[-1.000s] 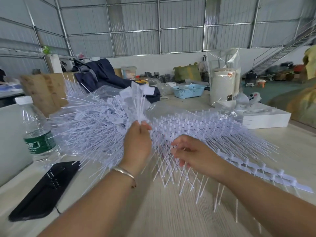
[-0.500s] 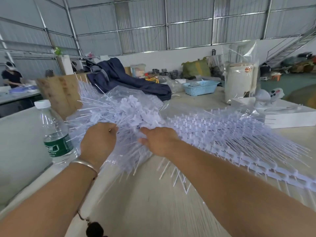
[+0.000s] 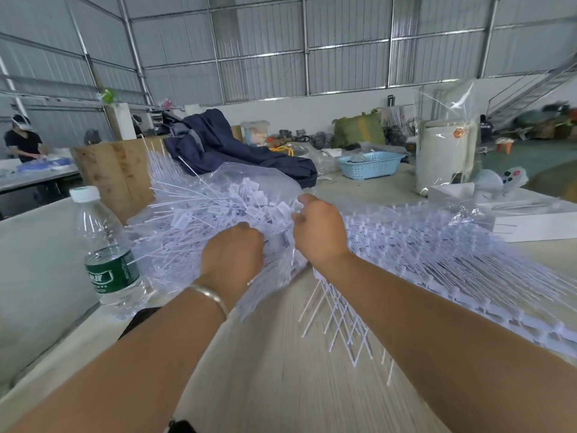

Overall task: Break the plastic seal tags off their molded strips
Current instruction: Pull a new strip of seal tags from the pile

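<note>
Both hands are buried in the loose seal tags (image 3: pixel 218 214) heaped left of centre on the surface (image 3: pixel 265 385): left hand (image 3: pixel 232 256) fisted around a bundle, right hand (image 3: pixel 318 232) curled on tags beside it. Unbroken molded strips (image 3: pixel 452 264) lie right. Best release bundles flat, tails aligned.

loose tag pile (image 3: pixel 206 220) sits centre-left on the counter (image 3: pixel 265 385), partly in a plastic bag (image 3: pixel 259 179). molded strips (image 3: pixel 437 254) stack to its right, running off the right edge. left hand (image 3: pixel 232 260) and right hand (image 3: pixel 320 232) side by side at the pile's near edge, between pile and strips. water bottle (image 3: pixel 106 254) left of the pile, upright. wooden board (image 3: pixel 115 173) behind the bottle. jacket (image 3: pixel 224 145) behind the pile, basket (image 3: pixel 371 164) right of the jacket, bagged roll (image 3: pixel 445 157) right of the basket.
</note>
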A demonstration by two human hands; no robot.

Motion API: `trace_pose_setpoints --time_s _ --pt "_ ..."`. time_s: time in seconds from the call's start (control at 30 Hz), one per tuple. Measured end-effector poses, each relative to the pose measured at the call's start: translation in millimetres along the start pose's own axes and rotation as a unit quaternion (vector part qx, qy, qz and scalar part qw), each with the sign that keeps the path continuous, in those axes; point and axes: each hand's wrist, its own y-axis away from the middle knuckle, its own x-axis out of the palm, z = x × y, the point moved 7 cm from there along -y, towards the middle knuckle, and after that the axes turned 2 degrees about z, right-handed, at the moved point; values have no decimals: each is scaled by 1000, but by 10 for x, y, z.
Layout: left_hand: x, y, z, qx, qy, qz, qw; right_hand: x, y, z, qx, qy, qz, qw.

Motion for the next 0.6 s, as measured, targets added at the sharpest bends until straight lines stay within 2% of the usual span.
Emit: trace_pose_setpoints --time_s 0.17,0.4,0.5,0.6 --pt "170 -417 -220 -6 -43 52 998 -167 -186 116 -27 -49 -26 998" --pt "410 -734 -136 -63 0 82 995 -161 -162 334 -109 -72 -27 991" --pt "407 -782 -45 -104 87 68 988 -165 -141 212 -93 -96 -14 991" --pt "412 -736 6 -121 164 34 978 -76 -114 71 -12 -199 41 979"
